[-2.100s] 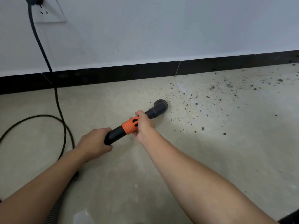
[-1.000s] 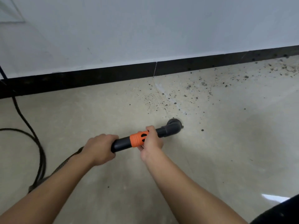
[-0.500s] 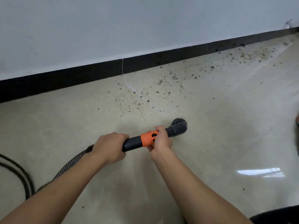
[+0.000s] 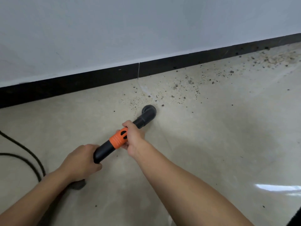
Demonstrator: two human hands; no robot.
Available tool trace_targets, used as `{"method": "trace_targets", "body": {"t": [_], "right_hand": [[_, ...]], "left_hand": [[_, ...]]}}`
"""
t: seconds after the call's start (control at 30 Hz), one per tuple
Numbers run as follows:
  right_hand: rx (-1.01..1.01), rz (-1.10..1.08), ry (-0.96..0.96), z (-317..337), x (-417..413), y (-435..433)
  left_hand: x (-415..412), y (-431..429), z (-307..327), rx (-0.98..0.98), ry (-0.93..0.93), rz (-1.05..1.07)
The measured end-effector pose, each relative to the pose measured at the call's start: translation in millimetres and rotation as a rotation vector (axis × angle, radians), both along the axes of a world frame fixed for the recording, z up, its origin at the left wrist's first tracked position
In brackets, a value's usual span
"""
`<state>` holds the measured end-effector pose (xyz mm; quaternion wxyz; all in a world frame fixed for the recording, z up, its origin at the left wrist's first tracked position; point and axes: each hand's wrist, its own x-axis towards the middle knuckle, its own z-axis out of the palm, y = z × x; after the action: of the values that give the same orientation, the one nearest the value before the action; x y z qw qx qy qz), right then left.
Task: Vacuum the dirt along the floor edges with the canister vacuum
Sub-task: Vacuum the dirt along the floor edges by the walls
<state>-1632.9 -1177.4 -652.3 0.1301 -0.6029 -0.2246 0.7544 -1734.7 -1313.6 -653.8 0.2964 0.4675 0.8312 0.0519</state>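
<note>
Wand (image 4: 115, 140) nearer dirt (image 4: 179, 88); cable (image 4: 32, 162) leftward

I see a pale wall (image 4: 146, 22) across the top, with a black baseboard (image 4: 81, 82) along its foot, split by one thin vertical joint (image 4: 138, 70). At far left a black cable (image 4: 40, 168) loops over beige floor tiles (image 4: 228, 144). A bright glare streak (image 4: 276, 188) shines at lower right.

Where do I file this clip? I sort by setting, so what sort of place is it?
Likely an indoor room; home or workplace I cannot tell. A white wall meets a black baseboard over a glossy beige tile floor, with dirt along the edge near a vacuum wand.
</note>
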Motion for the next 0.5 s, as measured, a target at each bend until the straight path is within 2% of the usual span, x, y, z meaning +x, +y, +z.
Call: {"method": "trace_targets", "body": {"t": [0.13, 0.37, 0.5], "right_hand": [[-0.045, 0.059, 0.092, 10, -21, -19], [-0.214, 0.039, -0.03, 3, 78, -40], [-0.273, 0.209, -0.021, 9, 64, -66]], "left_hand": [[-6, -30, 9, 0.017, 0.044, 0.122], [59, -38, 7, -0.129, 0.104, -0.032], [67, -85, 14, -0.152, 0.122, 0.161]]}}
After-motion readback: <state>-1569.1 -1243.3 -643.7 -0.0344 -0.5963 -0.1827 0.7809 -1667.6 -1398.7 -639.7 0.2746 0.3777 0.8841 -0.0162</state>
